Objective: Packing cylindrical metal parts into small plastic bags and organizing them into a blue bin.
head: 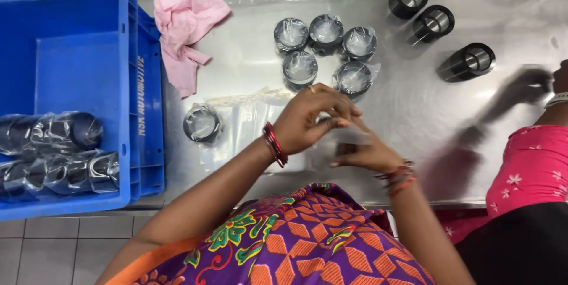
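Blue crate (pixel 83 42) w/ silvery plastic-wrapped dark cylinders (pixel 59 155). Pink cloth (pixel 183 25) on grey steel table (pixel 414 101). Three black sleeves (pixel 438 25) w/ shiny silver insides. Red bangles (pixel 275 143) on left wrist; red-orange ones (pixel 399 177) on right. Purple-orange geometric dress (pixel 307 237) w/ green floral bit. Neighbour's top (pixel 532 167) pink w/ white flowers.

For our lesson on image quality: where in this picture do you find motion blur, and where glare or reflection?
Head view: the co-worker's hand at the right edge is smeared by motion blur, and the clear bag between the person's left hand and right hand is also soft. The steel table shows pale glare and a dark reflection. The wrapped cylinders catch highlights, while the blue crate is sharp.
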